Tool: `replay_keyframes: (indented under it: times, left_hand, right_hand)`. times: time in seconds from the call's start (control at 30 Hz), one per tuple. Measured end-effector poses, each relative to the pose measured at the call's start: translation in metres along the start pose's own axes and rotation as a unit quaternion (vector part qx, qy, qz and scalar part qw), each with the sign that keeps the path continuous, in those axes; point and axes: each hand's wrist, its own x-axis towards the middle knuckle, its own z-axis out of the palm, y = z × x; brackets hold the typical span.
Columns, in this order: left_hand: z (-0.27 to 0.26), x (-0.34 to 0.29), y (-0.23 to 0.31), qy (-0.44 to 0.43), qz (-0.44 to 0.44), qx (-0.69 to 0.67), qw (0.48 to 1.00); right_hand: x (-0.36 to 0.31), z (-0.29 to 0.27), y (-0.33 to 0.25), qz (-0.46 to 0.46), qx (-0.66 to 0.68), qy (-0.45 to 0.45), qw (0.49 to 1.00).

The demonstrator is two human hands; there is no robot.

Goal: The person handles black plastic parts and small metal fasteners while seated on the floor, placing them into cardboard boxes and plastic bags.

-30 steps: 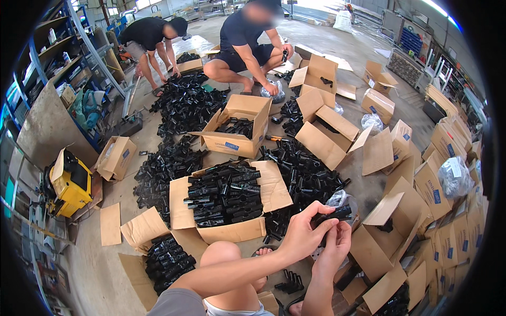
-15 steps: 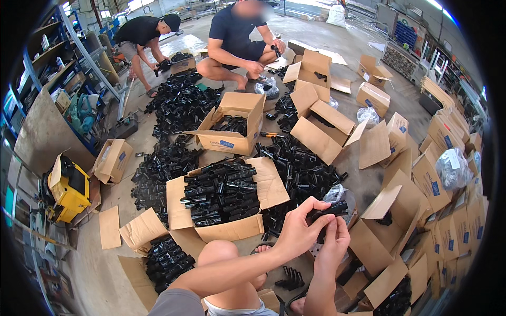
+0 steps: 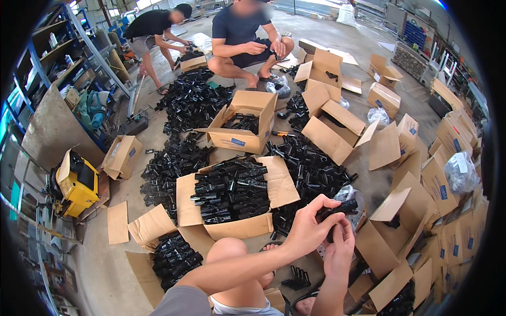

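A short black tube fitting [image 3: 346, 207] is held up in front of me, right of centre. My left hand [image 3: 311, 221] is closed round it, the thumb and forefinger pinching its near part. From below, my right hand [image 3: 340, 243] has its fingertips closed against the same fitting. Its lower part is covered by my fingers. Beneath my hands a small group of black fittings [image 3: 298, 278] lies on the floor by my foot. To the left of my hands, an open carton [image 3: 240, 227] is heaped with similar fittings.
Loose piles of black fittings [image 3: 184, 105] spread over the floor. Another partly filled carton [image 3: 247, 142] stands beyond. Open cartons [image 3: 379, 247] crowd my right side. Two co-workers handle fittings at the far side. A yellow machine [image 3: 79, 184] stands at left.
The view has shifted a little, so the scene sits further right. Both hands stay on the fitting, which has tilted slightly. The crouching co-worker's hands have come closer together.
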Motion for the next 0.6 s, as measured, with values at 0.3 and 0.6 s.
replay_keyframes:
  times: [0.3,0.6]
  left_hand:
    - [-0.012,0.019,0.012,-0.161,-0.078,0.007,0.984]
    - [-0.036,0.035,0.015,-0.272,-0.185,0.012,0.944]
  right_hand:
    - [-0.004,-0.019,-0.047,0.016,-0.179,0.012,0.984]
    - [-0.012,-0.025,-0.066,-0.121,-0.471,-0.043,0.873]
